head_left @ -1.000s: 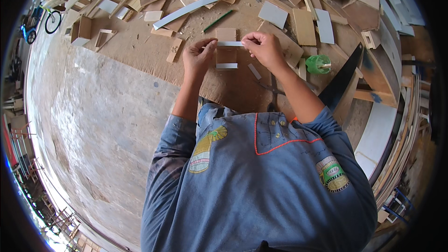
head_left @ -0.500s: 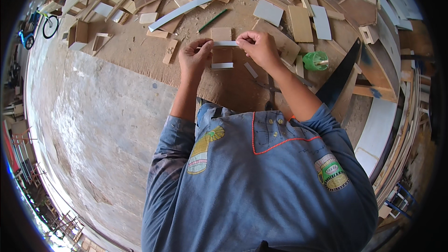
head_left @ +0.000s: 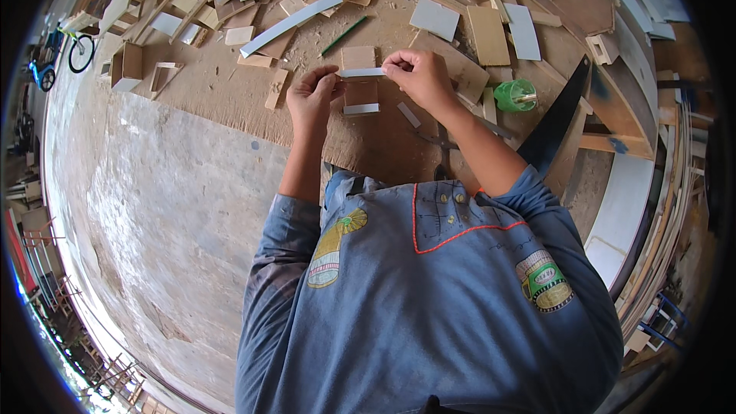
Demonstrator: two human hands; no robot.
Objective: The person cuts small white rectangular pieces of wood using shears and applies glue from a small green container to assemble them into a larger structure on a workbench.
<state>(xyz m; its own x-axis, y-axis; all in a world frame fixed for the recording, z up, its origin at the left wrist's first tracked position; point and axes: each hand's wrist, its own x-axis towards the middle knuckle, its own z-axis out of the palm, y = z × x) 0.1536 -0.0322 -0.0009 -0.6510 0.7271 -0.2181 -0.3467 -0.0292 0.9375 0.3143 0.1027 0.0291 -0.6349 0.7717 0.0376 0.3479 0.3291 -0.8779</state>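
My left hand (head_left: 310,101) and my right hand (head_left: 420,79) pinch opposite ends of a narrow white strip (head_left: 361,72), held level over a small brown wooden piece (head_left: 361,92) on the workbench. That piece has a white band (head_left: 360,109) along its near edge, and a lighter block (head_left: 358,54) shows just beyond the strip. A short loose white strip (head_left: 409,115) lies to the right, below my right hand. A green pencil (head_left: 343,36) lies beyond my hands.
Wood offcuts (head_left: 487,34) crowd the bench's back. A green cup (head_left: 515,95) and a large black handsaw blade (head_left: 553,119) are at the right. Leftward, past the bench (head_left: 222,111) edge, is concrete floor (head_left: 146,207), with a bicycle (head_left: 81,52) at far left.
The bench, both hands and the strip have shifted slightly left in the picture, together. My grip on the strip looks much the same.
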